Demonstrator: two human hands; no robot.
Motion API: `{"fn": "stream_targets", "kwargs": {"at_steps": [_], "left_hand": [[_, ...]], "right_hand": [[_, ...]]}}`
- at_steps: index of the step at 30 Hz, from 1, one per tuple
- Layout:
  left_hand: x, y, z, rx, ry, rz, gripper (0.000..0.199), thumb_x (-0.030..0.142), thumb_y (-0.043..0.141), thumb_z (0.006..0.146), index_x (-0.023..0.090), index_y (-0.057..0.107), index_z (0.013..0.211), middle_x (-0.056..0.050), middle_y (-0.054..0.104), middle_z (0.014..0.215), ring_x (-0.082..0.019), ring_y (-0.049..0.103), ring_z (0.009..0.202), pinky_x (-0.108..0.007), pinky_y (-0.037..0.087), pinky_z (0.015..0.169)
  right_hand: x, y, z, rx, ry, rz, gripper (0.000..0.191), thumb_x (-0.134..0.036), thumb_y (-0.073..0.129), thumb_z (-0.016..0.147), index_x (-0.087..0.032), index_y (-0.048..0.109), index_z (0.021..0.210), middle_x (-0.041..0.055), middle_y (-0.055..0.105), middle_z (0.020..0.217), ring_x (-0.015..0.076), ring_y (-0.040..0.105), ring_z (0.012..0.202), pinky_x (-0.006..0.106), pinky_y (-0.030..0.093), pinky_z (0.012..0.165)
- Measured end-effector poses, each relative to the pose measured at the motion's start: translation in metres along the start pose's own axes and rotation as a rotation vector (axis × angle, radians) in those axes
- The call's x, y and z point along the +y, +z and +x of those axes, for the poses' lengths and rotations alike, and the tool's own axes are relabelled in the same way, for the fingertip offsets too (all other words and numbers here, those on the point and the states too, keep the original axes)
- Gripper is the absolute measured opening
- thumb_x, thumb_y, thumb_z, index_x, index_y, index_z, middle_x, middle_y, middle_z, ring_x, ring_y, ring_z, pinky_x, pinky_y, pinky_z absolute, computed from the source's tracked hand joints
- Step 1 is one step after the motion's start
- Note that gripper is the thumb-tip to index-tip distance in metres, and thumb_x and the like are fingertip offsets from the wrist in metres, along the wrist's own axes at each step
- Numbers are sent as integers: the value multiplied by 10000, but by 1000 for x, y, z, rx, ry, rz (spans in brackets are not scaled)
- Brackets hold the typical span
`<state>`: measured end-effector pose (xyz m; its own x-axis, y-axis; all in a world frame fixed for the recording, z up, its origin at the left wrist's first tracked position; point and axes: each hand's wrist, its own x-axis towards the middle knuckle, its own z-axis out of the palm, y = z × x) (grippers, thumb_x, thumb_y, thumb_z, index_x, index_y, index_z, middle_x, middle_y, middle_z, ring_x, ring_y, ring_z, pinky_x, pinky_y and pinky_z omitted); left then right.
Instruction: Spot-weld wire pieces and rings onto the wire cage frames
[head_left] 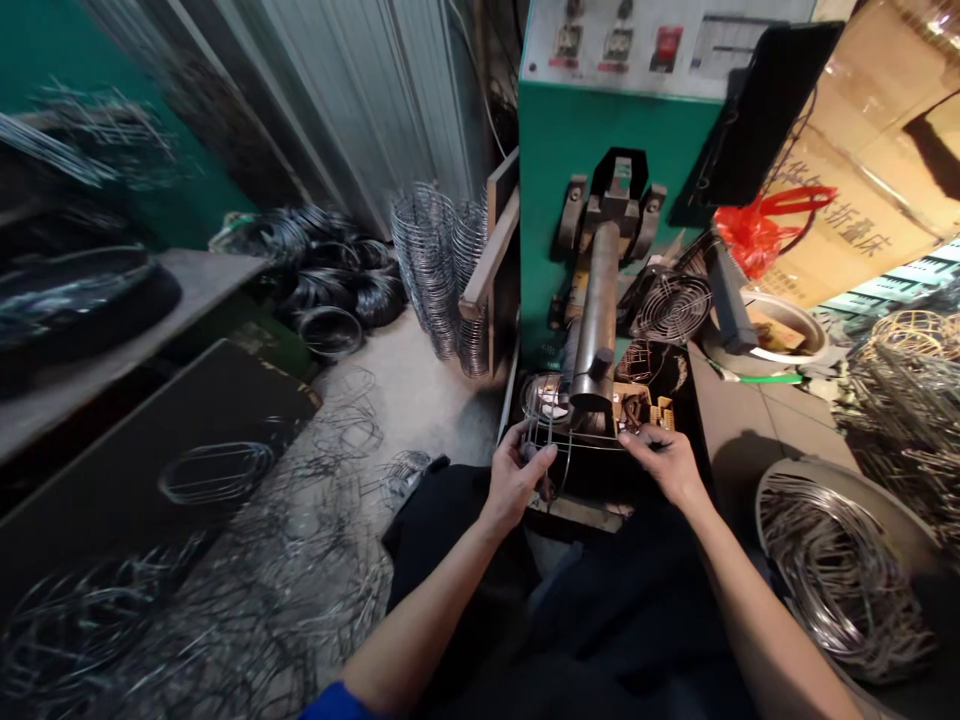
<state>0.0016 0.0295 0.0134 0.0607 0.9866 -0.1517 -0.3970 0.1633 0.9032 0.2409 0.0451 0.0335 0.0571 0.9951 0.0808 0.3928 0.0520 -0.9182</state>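
Between my two hands is a thin bent wire frame (589, 436), just below the end of a thick steel cylinder arm (600, 310) on a green machine (630, 115). My left hand (517, 478) pinches the frame's left side between thumb and fingers. At the right end of the wire, my right hand (664, 462) grips with thumb and fingertips. Whether the wire touches the cylinder I cannot tell. Beneath the cylinder, small parts lie in a dark tray, partly hidden by the frame.
A tub of wire rings (840, 570) stands at my right. Beyond it are a white bowl (810, 345), a red plastic bag (757, 235) and a cardboard box (877, 150). Stacked wire coils (427, 270) stand left of the machine. Loose wire hoops (300, 590) litter the floor.
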Motion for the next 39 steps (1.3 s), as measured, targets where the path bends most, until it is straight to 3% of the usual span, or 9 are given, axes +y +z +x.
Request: {"fn": "stream_targets", "kwargs": {"at_steps": [13,23,29,32,34,36,37,39], "left_hand": [[4,6,5,-15,3,1,703,473,838,731,162,511,1270,118,497,613,-72,468,324,-208,422,315],[4,4,11,-12,-2,-3,691,475,844,725,169,528,1258,119,493,609,-66,463,323,-206,424,326],[7,1,13,4,-34,28,679,460,850,712,170,538,1241,112,518,586,-78,476,327,-203,421,328],[13,3,7,35,-35,108,603,441,843,717,177,582,1192,76,603,658,-69,509,361,-189,442,356],[15,6,9,61,-22,128,550,395,854,700,181,610,1144,76,614,662,-67,524,380,-179,448,379],[14,10,12,86,-26,120,556,327,877,651,188,629,1128,84,609,646,-77,529,391,-185,453,380],[13,12,14,98,-28,114,560,299,885,628,189,637,1118,85,609,642,-82,528,398,-191,456,378],[11,17,14,120,-27,112,560,275,896,590,187,654,1087,82,611,635,-90,517,407,-203,457,365]], "right_hand": [[9,-7,3,-4,10,-24,587,-625,729,804,-191,472,502,-30,444,484,112,381,500,276,293,543],[7,-9,10,-10,6,-25,599,-640,740,783,-199,445,506,-32,432,482,116,368,508,278,280,535],[-3,-2,9,19,-29,-69,576,-629,716,822,-193,487,523,-29,449,515,125,400,527,279,314,560],[-4,-1,1,95,-132,-143,534,-632,649,882,-194,550,592,-12,511,594,151,479,600,275,373,602],[12,-18,-5,175,-198,-245,432,-614,641,901,-196,662,793,26,625,807,193,588,788,284,451,733],[41,-54,-19,269,-125,-444,391,-583,636,920,-211,686,1026,62,658,1024,223,619,968,310,469,876],[58,-78,-31,309,-2,-578,384,-559,608,946,-219,669,1113,75,656,1103,230,617,1033,318,461,927],[94,-128,-64,352,374,-837,348,-473,506,1017,-214,630,1213,103,652,1198,232,608,1119,317,442,980]]}}
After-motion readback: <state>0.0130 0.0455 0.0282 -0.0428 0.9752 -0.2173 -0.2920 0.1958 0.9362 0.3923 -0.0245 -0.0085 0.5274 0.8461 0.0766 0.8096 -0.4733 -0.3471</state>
